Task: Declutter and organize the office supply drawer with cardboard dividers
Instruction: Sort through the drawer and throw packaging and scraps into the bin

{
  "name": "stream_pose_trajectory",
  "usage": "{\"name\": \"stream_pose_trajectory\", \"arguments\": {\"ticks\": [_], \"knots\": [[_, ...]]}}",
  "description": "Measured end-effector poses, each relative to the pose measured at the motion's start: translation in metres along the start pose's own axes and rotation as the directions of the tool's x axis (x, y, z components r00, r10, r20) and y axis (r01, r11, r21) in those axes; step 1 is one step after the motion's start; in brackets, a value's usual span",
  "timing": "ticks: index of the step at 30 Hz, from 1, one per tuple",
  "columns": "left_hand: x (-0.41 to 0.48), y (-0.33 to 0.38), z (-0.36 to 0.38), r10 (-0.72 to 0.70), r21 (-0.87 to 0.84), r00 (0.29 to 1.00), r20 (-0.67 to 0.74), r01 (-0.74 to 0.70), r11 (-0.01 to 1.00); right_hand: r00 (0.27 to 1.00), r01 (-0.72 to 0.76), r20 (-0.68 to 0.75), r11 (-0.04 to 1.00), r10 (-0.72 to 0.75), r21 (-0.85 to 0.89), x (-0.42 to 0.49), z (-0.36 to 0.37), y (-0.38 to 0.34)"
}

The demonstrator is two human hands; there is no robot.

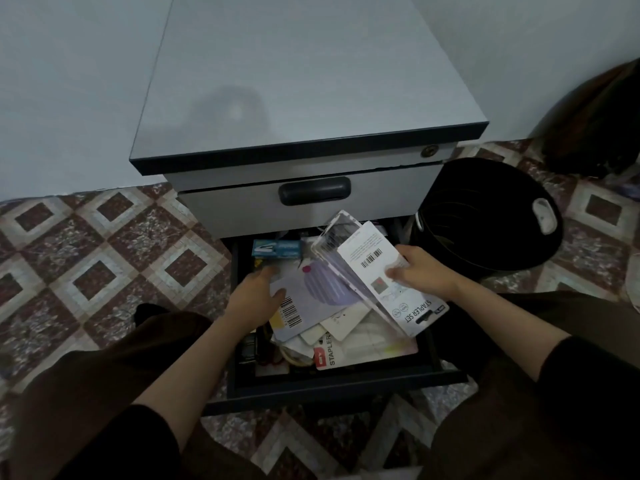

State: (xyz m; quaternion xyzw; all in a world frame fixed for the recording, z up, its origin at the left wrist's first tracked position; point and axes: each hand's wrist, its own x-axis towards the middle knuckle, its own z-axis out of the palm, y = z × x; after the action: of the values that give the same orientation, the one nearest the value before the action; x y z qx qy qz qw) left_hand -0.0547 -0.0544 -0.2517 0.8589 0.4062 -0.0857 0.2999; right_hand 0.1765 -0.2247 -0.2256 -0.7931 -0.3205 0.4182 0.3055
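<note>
White blister card [398,289]: "STAPLER SET" printed near its lower end, plus a barcode; small print illegible. Red-and-white card [327,355] in drawer: "STAPLER" readable. Pale card [311,299]: barcode only, digits unreadable.

We count one open drawer [332,377] under one closed drawer [311,202], one black bin [485,216] on the right, and two hands [254,292] [420,271]. In the drawer: two stapler packs [384,271] [327,355], one blue staple box [276,248], one barcoded card [301,299]. The loose papers under those are too jumbled to count.
</note>
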Motion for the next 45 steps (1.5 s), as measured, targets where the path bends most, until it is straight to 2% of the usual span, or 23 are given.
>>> {"name": "stream_pose_trajectory", "arguments": {"ticks": [3, 7, 9, 15, 20, 24, 27, 32, 39, 42, 45], "knots": [[0.010, 0.014, 0.012, 0.020, 0.045, 0.998, 0.058, -0.023, 0.999, 1.000, -0.016, -0.020, 1.000, 0.016, 0.003, -0.009, -0.014, 0.012], [0.025, 0.024, 0.025, -0.036, 0.296, 0.994, 0.100, 0.005, 0.955, 0.994, -0.044, -0.100, 0.997, 0.038, -0.062, -0.014, -0.022, 0.023], [0.030, 0.030, 0.029, -0.076, 0.358, 0.989, 0.125, 0.026, 0.933, 0.990, -0.076, -0.121, 0.994, 0.066, -0.083, -0.014, -0.023, 0.026], [0.031, 0.029, 0.045, -0.185, 0.303, 0.960, 0.209, 0.116, 0.946, 0.986, -0.101, -0.142, 0.991, 0.088, -0.085, -0.008, -0.022, 0.026], [0.018, 0.034, 0.063, -0.020, 0.281, 0.974, 0.227, -0.046, 0.959, 0.985, -0.118, -0.139, 0.991, 0.107, -0.070, -0.003, -0.019, 0.028], [0.019, 0.034, 0.064, 0.033, 0.155, 0.980, 0.194, -0.064, 0.986, 0.985, -0.125, -0.130, 0.990, 0.116, -0.063, -0.002, -0.017, 0.028], [0.022, 0.038, 0.060, -0.026, 0.064, 0.995, 0.099, 0.020, 0.998, 0.985, -0.123, -0.132, 0.990, 0.113, -0.069, -0.001, -0.017, 0.027], [0.034, 0.041, 0.052, -0.230, -0.042, 0.972, 0.043, 0.231, 0.972, 0.984, -0.128, -0.132, 0.991, 0.123, -0.027, -0.001, -0.018, 0.027], [0.029, 0.042, 0.031, -0.280, -0.094, 0.956, 0.088, 0.288, 0.953, 0.986, -0.110, -0.131, 0.994, 0.107, -0.010, -0.002, -0.018, 0.024], [0.025, 0.042, 0.025, -0.222, -0.175, 0.964, 0.144, 0.246, 0.953, 0.986, -0.105, -0.129, 0.994, 0.106, 0.011, -0.005, -0.019, 0.022], [0.018, 0.041, 0.019, -0.106, -0.213, 0.950, 0.293, 0.173, 0.961, 0.987, -0.100, -0.125, 0.995, 0.101, 0.013, -0.008, -0.020, 0.019]]}}
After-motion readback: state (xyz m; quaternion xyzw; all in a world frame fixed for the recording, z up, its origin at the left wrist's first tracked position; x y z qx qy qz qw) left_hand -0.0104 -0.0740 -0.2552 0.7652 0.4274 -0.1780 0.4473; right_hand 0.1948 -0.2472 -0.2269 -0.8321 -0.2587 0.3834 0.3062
